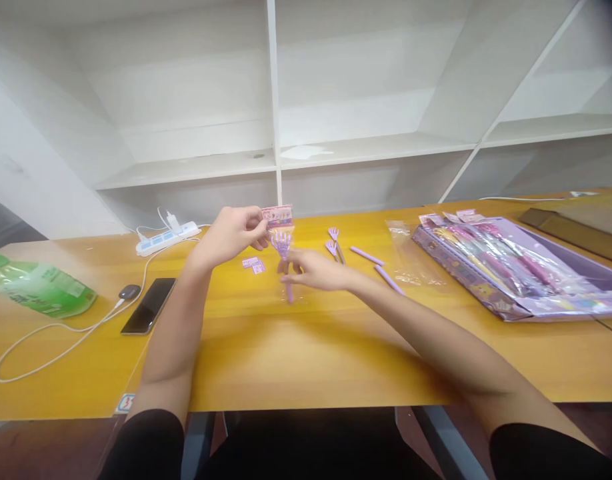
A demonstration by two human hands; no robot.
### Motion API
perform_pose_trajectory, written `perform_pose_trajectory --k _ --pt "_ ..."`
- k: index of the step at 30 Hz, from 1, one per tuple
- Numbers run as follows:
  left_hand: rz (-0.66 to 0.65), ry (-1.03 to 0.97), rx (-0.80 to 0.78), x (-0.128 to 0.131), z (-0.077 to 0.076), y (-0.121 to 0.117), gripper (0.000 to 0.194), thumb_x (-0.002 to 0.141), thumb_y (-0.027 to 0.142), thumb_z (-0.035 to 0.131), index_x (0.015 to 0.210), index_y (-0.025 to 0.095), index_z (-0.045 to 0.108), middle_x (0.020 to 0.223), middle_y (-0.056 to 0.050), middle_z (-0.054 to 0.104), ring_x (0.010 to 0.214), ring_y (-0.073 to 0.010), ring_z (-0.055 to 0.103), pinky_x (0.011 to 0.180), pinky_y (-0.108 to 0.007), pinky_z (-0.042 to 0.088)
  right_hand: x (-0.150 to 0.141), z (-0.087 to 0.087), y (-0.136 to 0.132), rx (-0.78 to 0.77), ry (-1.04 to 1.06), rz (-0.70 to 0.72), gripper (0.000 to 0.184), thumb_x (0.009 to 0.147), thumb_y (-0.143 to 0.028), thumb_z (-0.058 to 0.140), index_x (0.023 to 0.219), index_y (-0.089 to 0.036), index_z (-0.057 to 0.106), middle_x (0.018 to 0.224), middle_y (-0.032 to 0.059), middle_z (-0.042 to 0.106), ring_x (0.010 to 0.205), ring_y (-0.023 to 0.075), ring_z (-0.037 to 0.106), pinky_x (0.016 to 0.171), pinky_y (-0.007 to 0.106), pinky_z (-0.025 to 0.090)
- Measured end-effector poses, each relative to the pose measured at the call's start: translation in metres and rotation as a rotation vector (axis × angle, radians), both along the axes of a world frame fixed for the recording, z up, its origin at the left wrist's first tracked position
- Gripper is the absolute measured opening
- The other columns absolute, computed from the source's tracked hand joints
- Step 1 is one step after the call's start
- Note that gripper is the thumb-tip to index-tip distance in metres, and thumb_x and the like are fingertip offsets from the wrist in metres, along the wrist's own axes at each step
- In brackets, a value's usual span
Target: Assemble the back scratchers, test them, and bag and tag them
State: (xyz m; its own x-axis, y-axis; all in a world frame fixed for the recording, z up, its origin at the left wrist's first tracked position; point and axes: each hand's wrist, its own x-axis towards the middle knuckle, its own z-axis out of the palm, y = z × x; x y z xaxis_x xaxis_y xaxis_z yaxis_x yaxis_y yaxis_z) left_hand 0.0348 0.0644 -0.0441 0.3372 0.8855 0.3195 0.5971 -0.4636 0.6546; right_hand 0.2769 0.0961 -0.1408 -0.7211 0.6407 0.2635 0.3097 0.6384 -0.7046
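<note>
My left hand is raised over the wooden table and pinches the pink header card of a clear packet. Inside the packet is a purple pen topped with a small hand shape. My right hand grips the lower part of that same packet and pen, its fingers curled round it. Two small pink labels lie on the table just below my left hand.
More purple hand-topped pens and loose purple sticks lie right of my hands, beside an empty clear bag. A purple box of packaged pens stands far right. A phone, power strip, cable and green bottle are left.
</note>
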Motion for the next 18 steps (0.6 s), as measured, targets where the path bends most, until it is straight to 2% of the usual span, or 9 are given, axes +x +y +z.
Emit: perform_pose_trajectory --k 2,4,7,9,11,13,15,16,18 --pt "-0.053 0.084 -0.011 -0.002 0.005 -0.004 0.036 0.107 0.048 0.062 0.087 0.021 0.076 0.087 -0.006 0.086 0.077 -0.0216 0.084 0.067 -0.028 0.065 0.002 -0.021 -0.007 -0.048 0.049 -0.032 0.017 0.096 -0.036 0.079 0.089 -0.020 0.076 0.096 0.0065 0.080 0.085 0.0205 0.068 0.082 0.034 0.052" --pt "-0.113 0.174 -0.024 -0.004 0.009 -0.008 0.041 0.107 0.050 0.062 0.080 0.022 0.077 0.084 -0.004 0.085 0.074 -0.0201 0.083 0.064 -0.026 0.062 0.010 -0.038 -0.015 -0.076 0.104 -0.095 0.019 0.097 -0.038 0.079 0.091 -0.021 0.076 0.099 0.0067 0.082 0.088 0.0212 0.070 0.083 0.035 0.053" --pt "-0.143 0.229 -0.024 -0.008 0.014 -0.011 0.042 0.106 0.052 0.063 0.080 0.024 0.078 0.083 -0.002 0.084 0.069 -0.0189 0.081 0.060 -0.024 0.058 0.035 -0.051 -0.026 -0.091 0.185 -0.218 0.025 0.093 -0.040 0.083 0.106 -0.021 0.074 0.107 0.0086 0.083 0.098 0.0241 0.075 0.092 0.039 0.056" --pt "-0.155 0.239 0.011 -0.011 0.014 -0.010 0.041 0.106 0.054 0.062 0.082 0.025 0.078 0.082 -0.002 0.084 0.067 -0.0187 0.080 0.056 -0.024 0.055 0.059 -0.052 -0.030 -0.115 0.257 -0.290 0.038 0.093 -0.042 0.083 0.121 -0.021 0.069 0.105 0.0078 0.083 0.101 0.0254 0.077 0.100 0.043 0.057" --pt "-0.192 0.248 0.052 -0.013 0.013 -0.008 0.040 0.106 0.055 0.061 0.083 0.027 0.079 0.079 -0.001 0.083 0.065 -0.0194 0.079 0.055 -0.025 0.054 0.089 -0.047 -0.031 -0.145 0.349 -0.376 0.046 0.092 -0.046 0.083 0.126 -0.022 0.062 0.100 0.0057 0.081 0.100 0.0263 0.078 0.101 0.045 0.058" --pt "-0.210 0.262 0.063 -0.014 0.013 -0.007 0.038 0.104 0.056 0.061 0.086 0.028 0.080 0.075 -0.001 0.081 0.066 -0.0205 0.078 0.056 -0.026 0.054 0.127 -0.034 -0.028 -0.099 0.400 -0.516 0.039 0.093 -0.047 0.079 0.116 -0.024 0.058 0.099 0.0053 0.079 0.099 0.0270 0.077 0.096 0.044 0.059" --pt "-0.174 0.305 0.016 -0.014 0.014 -0.007 0.037 0.102 0.056 0.060 0.089 0.028 0.081 0.077 -0.001 0.081 0.071 -0.0214 0.080 0.059 -0.027 0.055 0.173 -0.015 -0.023 0.093 0.338 -0.754 0.021 0.097 -0.039 0.068 0.105 -0.026 0.055 0.093 0.0033 0.072 0.092 0.0247 0.072 0.087 0.040 0.057" --pt "-0.142 0.333 -0.021 -0.014 0.015 -0.008 0.038 0.102 0.056 0.059 0.091 0.028 0.081 0.080 -0.001 0.082 0.075 -0.0218 0.080 0.061 -0.027 0.056 0.198 -0.003 -0.020 0.187 0.237 -0.896 0.011 0.100 -0.033 0.062 0.102 -0.026 0.054 0.091 0.0028 0.068 0.087 0.0224 0.068 0.084 0.037 0.054" --pt "-0.089 0.389 -0.101 -0.013 0.018 -0.009 0.038 0.103 0.056 0.057 0.093 0.027 0.080 0.088 -0.002 0.085 0.083 -0.0225 0.082 0.067 -0.028 0.057 0.246 0.017 -0.011 0.294 0.123 -1.148 0.002 0.103 -0.024 0.053 0.105 -0.026 0.054 0.091 0.0038 0.064 0.080 0.0208 0.060 0.080 0.037 0.048"
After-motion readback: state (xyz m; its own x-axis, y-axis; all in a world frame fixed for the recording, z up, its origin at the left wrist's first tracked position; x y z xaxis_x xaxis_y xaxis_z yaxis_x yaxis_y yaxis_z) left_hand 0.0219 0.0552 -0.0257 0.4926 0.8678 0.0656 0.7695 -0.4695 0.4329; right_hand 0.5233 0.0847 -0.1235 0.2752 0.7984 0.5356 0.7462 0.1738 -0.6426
